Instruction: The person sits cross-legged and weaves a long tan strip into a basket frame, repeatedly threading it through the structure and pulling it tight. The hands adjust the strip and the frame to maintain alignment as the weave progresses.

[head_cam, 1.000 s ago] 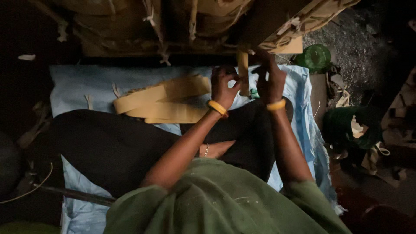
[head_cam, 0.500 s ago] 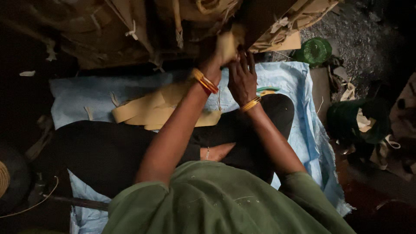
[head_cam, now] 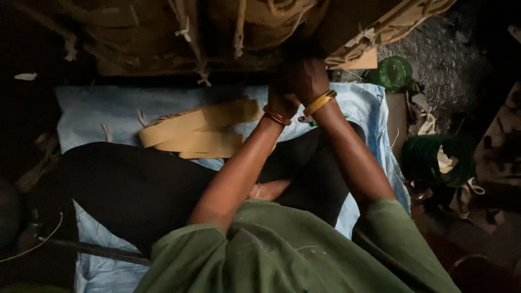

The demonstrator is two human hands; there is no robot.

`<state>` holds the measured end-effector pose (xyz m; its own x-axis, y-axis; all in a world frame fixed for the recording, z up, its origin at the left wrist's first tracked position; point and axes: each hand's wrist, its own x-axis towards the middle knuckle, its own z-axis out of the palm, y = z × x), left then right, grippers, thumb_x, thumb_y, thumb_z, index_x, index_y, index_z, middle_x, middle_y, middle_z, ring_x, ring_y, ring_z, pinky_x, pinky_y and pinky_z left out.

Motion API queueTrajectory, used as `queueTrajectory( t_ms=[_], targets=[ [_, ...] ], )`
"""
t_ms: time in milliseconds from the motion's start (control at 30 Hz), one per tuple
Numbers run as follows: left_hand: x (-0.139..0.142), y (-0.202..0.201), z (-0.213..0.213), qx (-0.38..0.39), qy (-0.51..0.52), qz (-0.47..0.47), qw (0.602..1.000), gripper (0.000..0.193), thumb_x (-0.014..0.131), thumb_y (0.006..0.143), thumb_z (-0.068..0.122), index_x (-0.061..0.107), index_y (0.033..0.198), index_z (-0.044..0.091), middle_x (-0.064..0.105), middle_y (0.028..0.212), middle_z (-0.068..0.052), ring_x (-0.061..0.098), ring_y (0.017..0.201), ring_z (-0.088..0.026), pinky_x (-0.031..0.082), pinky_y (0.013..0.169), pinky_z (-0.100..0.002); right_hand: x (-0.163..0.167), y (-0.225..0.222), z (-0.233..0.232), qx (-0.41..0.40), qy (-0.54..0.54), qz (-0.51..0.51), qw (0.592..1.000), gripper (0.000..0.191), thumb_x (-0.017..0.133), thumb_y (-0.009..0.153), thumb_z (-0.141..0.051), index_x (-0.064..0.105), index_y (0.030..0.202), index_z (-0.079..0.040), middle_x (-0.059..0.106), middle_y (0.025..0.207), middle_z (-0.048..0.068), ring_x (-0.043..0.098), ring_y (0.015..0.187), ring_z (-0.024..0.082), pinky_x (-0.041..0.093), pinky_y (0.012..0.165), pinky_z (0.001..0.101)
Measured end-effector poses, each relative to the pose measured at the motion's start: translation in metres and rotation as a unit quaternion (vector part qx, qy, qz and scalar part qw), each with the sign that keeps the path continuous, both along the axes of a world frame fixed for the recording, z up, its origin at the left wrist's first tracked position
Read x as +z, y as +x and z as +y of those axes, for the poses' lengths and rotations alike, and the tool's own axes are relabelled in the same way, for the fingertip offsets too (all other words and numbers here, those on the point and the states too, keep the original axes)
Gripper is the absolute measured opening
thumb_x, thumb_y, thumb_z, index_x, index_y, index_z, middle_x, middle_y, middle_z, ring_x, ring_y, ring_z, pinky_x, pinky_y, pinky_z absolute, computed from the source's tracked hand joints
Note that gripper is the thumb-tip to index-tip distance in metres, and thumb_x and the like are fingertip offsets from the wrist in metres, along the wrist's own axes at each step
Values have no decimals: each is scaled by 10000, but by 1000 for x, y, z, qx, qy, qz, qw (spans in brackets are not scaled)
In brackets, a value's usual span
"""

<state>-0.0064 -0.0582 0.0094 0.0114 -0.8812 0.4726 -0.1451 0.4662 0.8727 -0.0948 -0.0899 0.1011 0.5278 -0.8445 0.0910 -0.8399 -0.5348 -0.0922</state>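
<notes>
Dim floor: strips (head_cam: 201, 127) left of hands (head_cam: 296, 87).

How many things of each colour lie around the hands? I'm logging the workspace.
Tan strips: 1 pile
Green round things: 2
Pale blue sheet: 1
Gold bangles: 2
Total: 6

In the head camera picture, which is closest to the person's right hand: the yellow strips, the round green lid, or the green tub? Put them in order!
From the right hand:
1. Green lid, just to its right on the ground.
2. Yellow strips, to its left on the blue sheet.
3. Green tub, lower right, past the sheet's edge.
</notes>
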Motion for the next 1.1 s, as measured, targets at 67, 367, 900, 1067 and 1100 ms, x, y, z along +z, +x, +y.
queueTrajectory(
  t_ms=[67, 367, 900, 1067, 1100],
  targets=[
    [7, 2, 5, 39, 51, -30, 998, 596, 613, 971, 392, 513, 1480, 99, 578, 1490, -125, 538, 1401, -279, 410, 1214, -393, 0, -1, -4, 63, -75, -42, 994, 225, 664, 874, -192, 750, 1021, -44, 714, 968, 216, 658, 879, 404, 515, 760, 495],
    [-3, -11, -15, 132, 134, -168, 968, 447, 550, 1049, 246, 511, 1468, 97, 554, 1471, -160, 514, 1354, -311, 435, 1114, -440, 10, -6, -5, 56, 6, 92, 994, 156, 660, 874, -196, 747, 915, -74, 711, 863, 206, 676, 811, 402, 523, 699, 509],
    [-4, 43, 21, -138, 297, 177, 928, 358, 702, 1011, 337, 765, 971, -13, 665, 822, 7, 559, 777, -119, 478, 699, -321, 5, -47, 110, 2, -122, -160, 980, 455, 627, 998, 40, 585, 1450, 22, 601, 1522, 155, 548, 1433, 320, 419, 1199, 444],
    [19, 49, -22, -120, 319, 320, 884, 276, 706, 876, 216, 711, 1071, 20, 729, 922, 5, 653, 818, -135, 530, 753, -306, 0, -35, 86, 69, -143, -41, 987, 495, 576, 892, 35, 579, 1386, 44, 471, 1596, 209, 396, 1525, 359, 310, 1283, 497],
    [21, 49, -29, -116, 307, 355, 875, 302, 691, 838, 186, 691, 1108, 50, 749, 968, 14, 695, 855, -129, 567, 791, -296, -1, -32, 82, 58, -147, -24, 987, 503, 568, 920, 37, 576, 1423, 52, 456, 1617, 203, 383, 1542, 348, 297, 1295, 489]
  ],
)
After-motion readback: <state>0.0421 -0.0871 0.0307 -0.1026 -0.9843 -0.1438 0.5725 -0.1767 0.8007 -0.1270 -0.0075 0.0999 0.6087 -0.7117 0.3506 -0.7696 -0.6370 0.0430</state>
